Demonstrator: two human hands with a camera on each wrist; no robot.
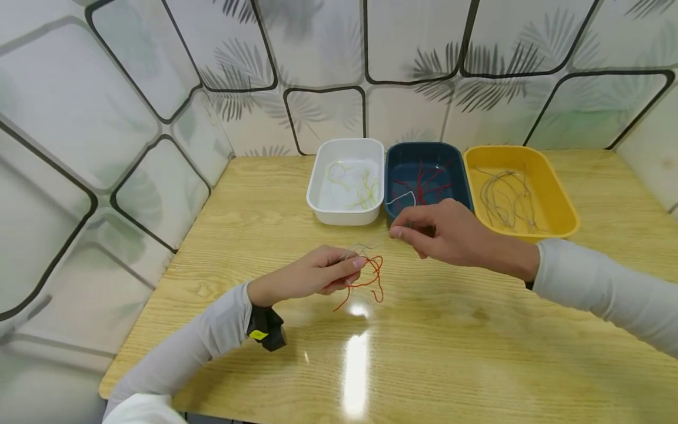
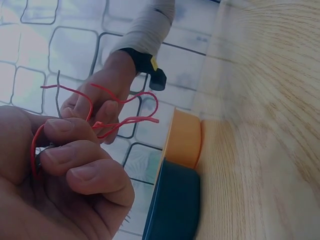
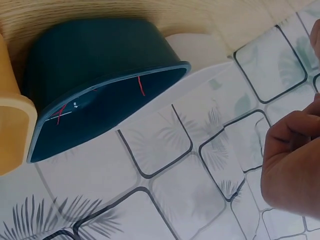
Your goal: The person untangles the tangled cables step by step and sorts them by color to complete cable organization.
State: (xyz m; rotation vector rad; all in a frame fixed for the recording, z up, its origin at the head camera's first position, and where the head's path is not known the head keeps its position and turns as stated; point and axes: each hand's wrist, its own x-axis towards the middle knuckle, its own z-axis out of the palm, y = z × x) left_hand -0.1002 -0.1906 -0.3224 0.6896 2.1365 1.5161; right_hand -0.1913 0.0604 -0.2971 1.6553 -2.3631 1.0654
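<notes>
My left hand (image 1: 323, 274) grips a small loose bundle of strings over the middle of the table. Red string (image 1: 379, 277) loops out past the thumb, and pale grey string (image 1: 365, 246) shows above it. In the left wrist view the fingers curl round the red string (image 2: 150, 102), while a grey end (image 2: 58, 95) sticks up. My right hand (image 1: 450, 232) is just in front of the dark blue bin, its thumb and forefinger pinched together at a thin pale strand. That strand is faint, and the fingertips are hard to see in the right wrist view.
Three bins stand side by side at the back: a white bin (image 1: 344, 218) with yellowish strings, a dark blue bin (image 1: 394, 154) with red strings and a white piece, and a yellow bin (image 1: 561, 206) with grey strings. A patterned wall (image 1: 328, 47) rises behind the wooden table (image 1: 477, 353).
</notes>
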